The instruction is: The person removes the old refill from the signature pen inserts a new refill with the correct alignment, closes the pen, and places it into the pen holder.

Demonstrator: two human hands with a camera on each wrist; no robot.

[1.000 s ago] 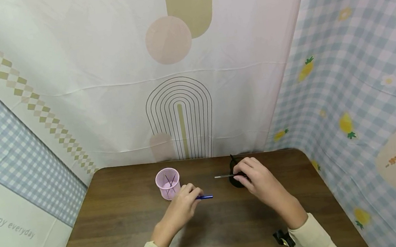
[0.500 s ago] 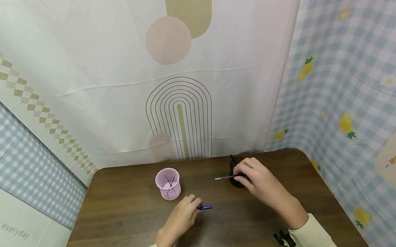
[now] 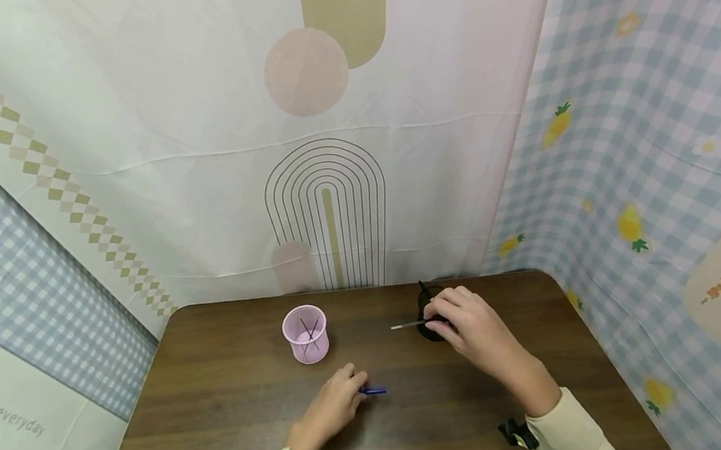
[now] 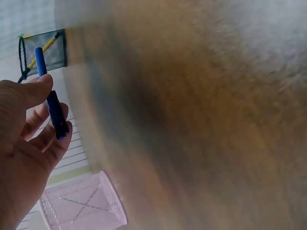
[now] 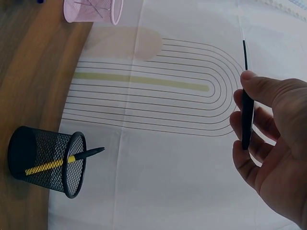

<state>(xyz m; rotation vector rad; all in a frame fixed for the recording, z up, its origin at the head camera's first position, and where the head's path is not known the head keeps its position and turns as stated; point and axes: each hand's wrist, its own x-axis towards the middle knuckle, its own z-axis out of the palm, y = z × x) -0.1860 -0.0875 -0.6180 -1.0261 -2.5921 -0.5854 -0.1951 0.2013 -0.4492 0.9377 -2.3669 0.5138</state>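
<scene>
One blue pen (image 3: 375,390), left hand (image 3: 331,405) pinching, drew back (right hand (image 3: 478,334) pinches black implement (image 5: 247,115)).

Brown wood-grain tabletop (image 3: 223,422) under my left hand (image 3: 334,406) and right hand (image 3: 472,329), rounded at the far corners, soft sheen on the wood. Straight ahead past both I've got a pale, lightly creased cloth backdrop (image 3: 209,198) with a line-art arch (image 3: 328,214), pinkish circle (image 3: 306,72) and olive shape (image 3: 350,8). Out beyond my right, wavy blue-and-white gingham (image 3: 661,143) with pineapples (image 3: 630,223); off past my left, more blue check (image 3: 4,239) plus a white band (image 3: 55,435) saying "happy everyday".
</scene>
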